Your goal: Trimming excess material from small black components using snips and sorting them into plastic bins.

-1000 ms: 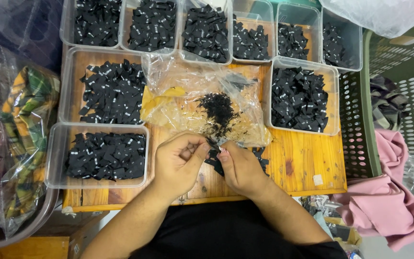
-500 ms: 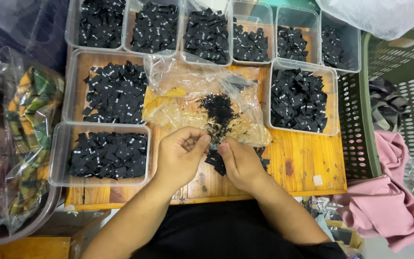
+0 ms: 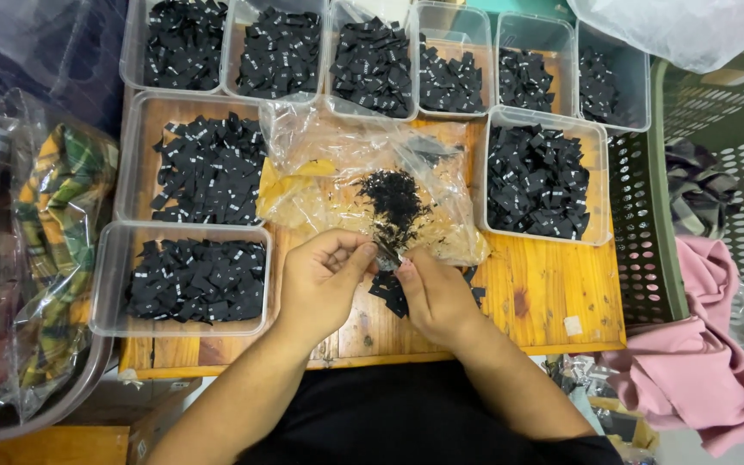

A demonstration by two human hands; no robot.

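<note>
Pinching a small black label [image 3: 387, 255] between fingertips, the left hand [image 3: 325, 280] and the right hand [image 3: 432, 293] are seen meeting over the near middle of a wooden table [image 3: 544, 293]. The label is gripped by both hands at once, thumbs and forefingers closed on it, other fingers curled loosely. Whether one label or several are held cannot be told.

Just under and right of the right hand, a few loose black labels [image 3: 389, 294] are lying on the wood. Directly beyond the hands a crumpled clear plastic bag [image 3: 337, 164] is spread open, with a pile of black labels [image 3: 393, 198] resting on it; the bag's near edge is touched or nearly touched by the fingertips.

Clear plastic tubs filled with black labels are ranged around: one tub [image 3: 109, 284] left of the left hand, another [image 3: 135, 164] behind it, one [image 3: 600, 185] right of the bag, and a row of smaller tubs [image 3: 467, 21] along the far edge.

A green perforated basket [image 3: 647, 258] is set against the table's right side, with pink cloth [image 3: 708, 379] draped at its near corner. Bagged plaid fabric [image 3: 53, 224] is seen at the left.
</note>
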